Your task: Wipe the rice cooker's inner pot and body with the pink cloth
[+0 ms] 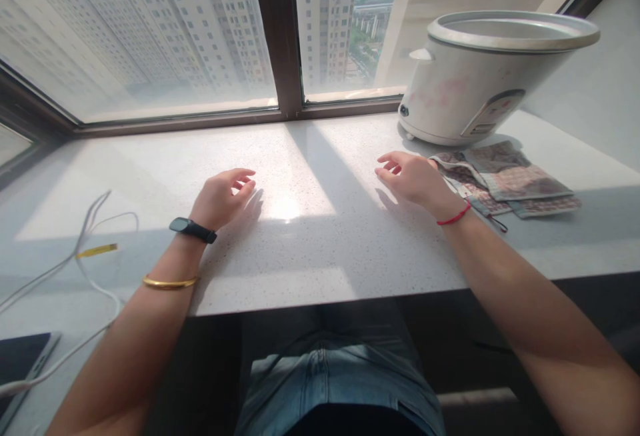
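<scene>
My left hand (223, 197) hovers or rests lightly over the white speckled countertop (300, 249), its fingers loosely curled and apart, holding nothing. A black fitness band (193, 229) and a gold bangle (170, 283) circle that arm. Across from it, my right hand (411, 176) is also relaxed and holds nothing, with a red string bracelet (454, 215) on the wrist. Just beside the right hand lie folded patterned cloths (520, 179) with a dark cord loop. Behind them stands a white rice cooker (450, 93) with no lid on it; its inside bottom is hidden.
White cables (95, 276) with a yellow tag (97, 250) trail over the counter's left side. A dark-screened tablet or phone (23, 363) lies at the lower left. Window frames (283, 43) edge the back, and a wall (590, 83) bounds the right.
</scene>
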### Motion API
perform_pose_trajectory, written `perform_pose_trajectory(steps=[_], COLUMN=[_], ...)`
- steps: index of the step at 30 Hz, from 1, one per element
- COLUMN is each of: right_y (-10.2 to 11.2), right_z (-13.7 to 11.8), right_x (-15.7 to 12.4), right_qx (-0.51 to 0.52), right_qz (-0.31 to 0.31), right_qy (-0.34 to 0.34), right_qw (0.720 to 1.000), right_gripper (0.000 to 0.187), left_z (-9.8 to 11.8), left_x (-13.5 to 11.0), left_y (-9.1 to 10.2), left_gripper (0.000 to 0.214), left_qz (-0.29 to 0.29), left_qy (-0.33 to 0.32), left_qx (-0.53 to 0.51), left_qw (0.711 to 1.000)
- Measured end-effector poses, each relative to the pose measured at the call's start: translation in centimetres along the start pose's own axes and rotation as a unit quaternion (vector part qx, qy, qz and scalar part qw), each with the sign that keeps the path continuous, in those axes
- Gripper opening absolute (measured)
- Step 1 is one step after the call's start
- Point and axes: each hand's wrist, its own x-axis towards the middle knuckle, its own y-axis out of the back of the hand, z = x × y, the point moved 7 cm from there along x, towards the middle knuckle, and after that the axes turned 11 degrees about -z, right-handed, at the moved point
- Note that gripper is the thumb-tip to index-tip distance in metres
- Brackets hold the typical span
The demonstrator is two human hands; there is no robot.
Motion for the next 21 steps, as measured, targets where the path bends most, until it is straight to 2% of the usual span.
perform_pose_trajectory(steps=[14,21], right_y=[-0.21,-0.18], right_z=[-0.12,-0.26], right_x=[0.02,-0.07], right_qx=[0.012,0.017], right_qz=[0.001,-0.006], right_qy=[0.017,0.013], right_qw=[1.0,1.0], right_gripper=[0.033,0.025], left_z=[0.64,0.72], left_x=[-0.16,-0.17], left_y=[0.04,0.05], left_gripper=[0.042,0.041], left_qz=[-0.023,-0.023], left_qy=[0.013,-0.001], left_qx=[0.019,0.021], left_qw=[0.999,1.0])
